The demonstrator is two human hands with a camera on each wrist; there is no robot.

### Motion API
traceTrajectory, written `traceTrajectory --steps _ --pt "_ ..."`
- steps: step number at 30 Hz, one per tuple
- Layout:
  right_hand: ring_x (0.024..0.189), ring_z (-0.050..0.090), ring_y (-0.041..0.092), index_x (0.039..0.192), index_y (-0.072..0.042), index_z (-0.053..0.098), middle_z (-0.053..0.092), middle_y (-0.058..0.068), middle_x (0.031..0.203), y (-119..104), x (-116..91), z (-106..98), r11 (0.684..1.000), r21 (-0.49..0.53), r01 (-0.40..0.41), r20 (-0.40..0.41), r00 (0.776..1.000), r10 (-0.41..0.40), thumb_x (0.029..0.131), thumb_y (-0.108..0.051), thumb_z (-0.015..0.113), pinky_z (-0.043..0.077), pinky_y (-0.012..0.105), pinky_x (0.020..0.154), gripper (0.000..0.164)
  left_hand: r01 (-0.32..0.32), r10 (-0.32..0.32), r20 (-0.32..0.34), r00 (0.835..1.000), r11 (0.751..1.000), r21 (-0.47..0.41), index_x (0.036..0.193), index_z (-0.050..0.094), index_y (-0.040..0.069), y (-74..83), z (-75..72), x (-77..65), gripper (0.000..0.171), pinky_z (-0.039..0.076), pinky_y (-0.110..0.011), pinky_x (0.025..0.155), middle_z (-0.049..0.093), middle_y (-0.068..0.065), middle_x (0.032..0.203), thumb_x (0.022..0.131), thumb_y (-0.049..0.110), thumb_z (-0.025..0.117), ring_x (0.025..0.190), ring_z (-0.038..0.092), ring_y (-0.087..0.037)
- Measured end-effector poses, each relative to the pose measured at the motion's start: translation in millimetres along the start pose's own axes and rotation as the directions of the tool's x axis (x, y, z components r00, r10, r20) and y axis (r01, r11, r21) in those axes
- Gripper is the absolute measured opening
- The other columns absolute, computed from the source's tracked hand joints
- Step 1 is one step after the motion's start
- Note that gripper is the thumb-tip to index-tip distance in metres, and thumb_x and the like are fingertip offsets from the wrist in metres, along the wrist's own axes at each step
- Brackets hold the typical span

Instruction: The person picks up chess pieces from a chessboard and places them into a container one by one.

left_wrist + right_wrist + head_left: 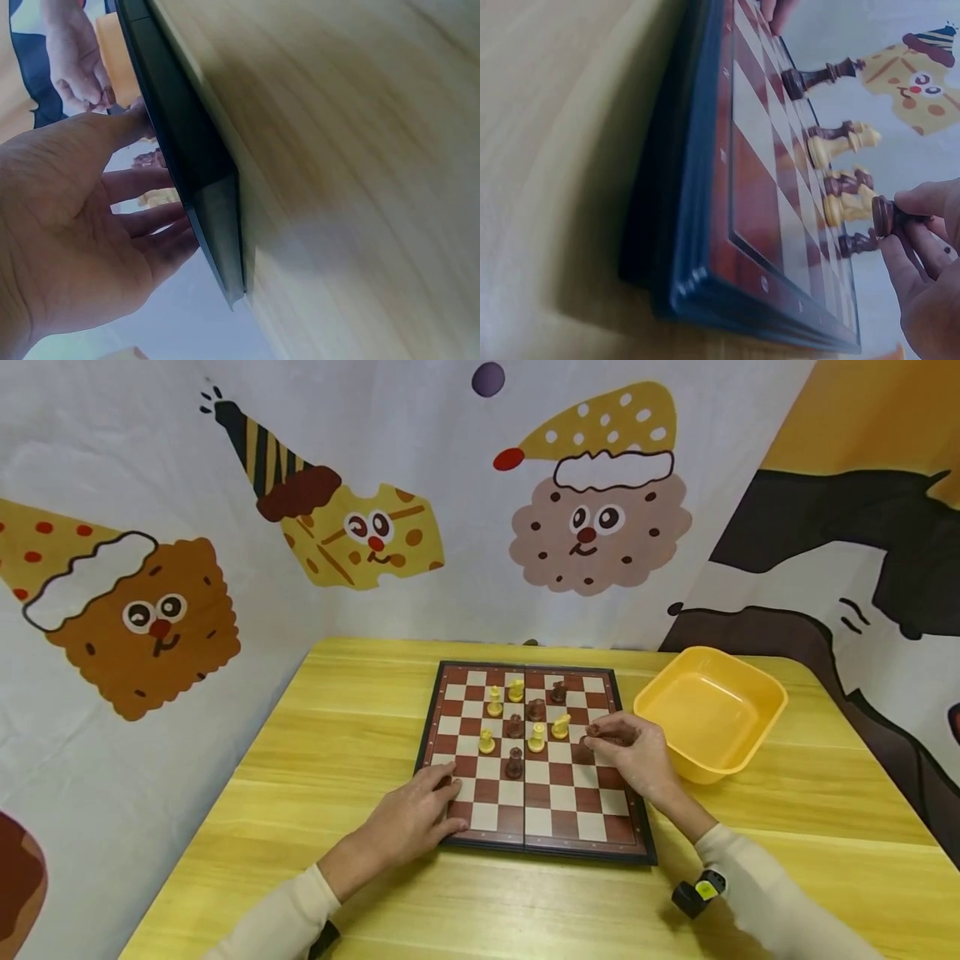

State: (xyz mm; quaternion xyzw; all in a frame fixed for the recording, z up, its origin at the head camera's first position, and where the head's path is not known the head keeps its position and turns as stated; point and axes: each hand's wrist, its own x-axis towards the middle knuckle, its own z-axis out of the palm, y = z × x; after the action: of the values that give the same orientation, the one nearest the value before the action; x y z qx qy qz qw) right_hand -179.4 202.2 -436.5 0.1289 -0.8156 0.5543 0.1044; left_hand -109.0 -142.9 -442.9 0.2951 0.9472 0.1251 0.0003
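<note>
Dark chess piece (883,216), over the right side of the chessboard (538,822). Nearest you, your left hand (414,807) rests on the board's left edge, fingers relaxed and apart. Your right hand (637,753) pinches the piece. Toward the board's middle and far part stand five yellow pieces (536,739) and four other dark pieces (513,766). Right of the board sits a yellow bowl (705,714); behind it, a cartoon-print backdrop (480,610).

The left forearm (277,914) and right forearm (780,893) are stretched over the counter (337,718). Toward its left edge, the left hand (414,810) is held with fingers extended. Toward its right edge, the right hand's (641,756) thumb and fingertips are pinched together.
</note>
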Motion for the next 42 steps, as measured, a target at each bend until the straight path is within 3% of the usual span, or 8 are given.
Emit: traceTrajectory --steps 4,8,15,23,36,42 --pt "0.087 0.070 0.016 0.103 0.005 0.072 0.074 0.019 0.099 5 1 -8 0.999 -0.038 -0.011 -0.020 1.000 0.010 0.086 0.003 0.080 0.053 0.018 0.077 0.019 -0.007 0.006 -0.014 1.000 0.999 -0.041 0.135 0.061 -0.004 -0.6 0.6 -0.1 0.061 0.043 -0.046 0.105 0.046 -0.023 0.148 0.095 0.041 0.072 0.135 0.045 -0.036" --pt "0.089 0.070 0.019 0.104 0.002 0.072 0.074 0.016 0.100 8 1 -13 0.997 -0.072 0.010 -0.016 1.000 -0.011 0.087 -0.002 0.080 0.053 0.019 0.079 0.019 -0.005 0.003 -0.027 1.000 0.998 -0.062 0.139 0.056 -0.003 -0.9 0.0 0.7 0.064 0.041 -0.047 0.107 0.045 -0.024 0.148 0.095 0.039 0.073 0.136 0.044 -0.036" --pt "0.090 0.068 0.008 0.106 0.004 0.072 0.073 0.019 0.100 8 0 -25 0.998 -0.064 -0.020 -0.051 0.999 0.017 0.088 -0.001 0.080 0.052 0.016 0.080 0.021 -0.019 0.019 -0.002 1.000 0.999 -0.030 0.138 0.060 -0.003 0.0 2.6 1.0 0.062 0.039 -0.048 0.108 0.044 -0.025 0.149 0.096 0.042 0.070 0.136 0.044 -0.038" --pt "0.089 0.068 0.004 0.107 0.010 0.070 0.072 0.023 0.102 12 7 -47 0.999 -0.010 -0.037 -0.081 0.996 0.036 0.087 0.004 0.078 0.055 0.021 0.076 0.021 -0.007 0.006 -0.013 1.000 0.996 -0.086 0.141 0.057 0.000 -4.4 4.1 1.1 0.063 0.036 -0.051 0.111 0.043 -0.023 0.151 0.096 0.042 0.069 0.137 0.042 -0.038" --pt "0.083 0.068 0.002 0.109 0.007 0.070 0.075 0.015 0.098 18 10 -66 0.988 -0.125 -0.096 -0.139 0.987 0.078 0.088 -0.005 0.080 0.052 0.014 0.071 0.026 0.007 -0.008 -0.003 1.000 0.994 -0.106 0.142 0.056 0.001 -6.3 3.6 -0.5 0.063 0.034 -0.051 0.112 0.042 -0.022 0.152 0.096 0.041 0.070 0.138 0.040 -0.037" --pt "0.082 0.069 0.001 0.114 0.011 0.066 0.075 0.012 0.102 28 11 -78 0.991 -0.100 -0.094 -0.180 0.981 0.075 0.089 -0.001 0.078 0.053 0.014 0.070 0.030 0.008 -0.008 -0.003 1.000 0.995 -0.097 0.142 0.056 0.001 -5.5 3.5 -0.2 0.063 0.034 -0.051 0.112 0.044 -0.022 0.150 0.096 0.041 0.070 0.137 0.042 -0.037"
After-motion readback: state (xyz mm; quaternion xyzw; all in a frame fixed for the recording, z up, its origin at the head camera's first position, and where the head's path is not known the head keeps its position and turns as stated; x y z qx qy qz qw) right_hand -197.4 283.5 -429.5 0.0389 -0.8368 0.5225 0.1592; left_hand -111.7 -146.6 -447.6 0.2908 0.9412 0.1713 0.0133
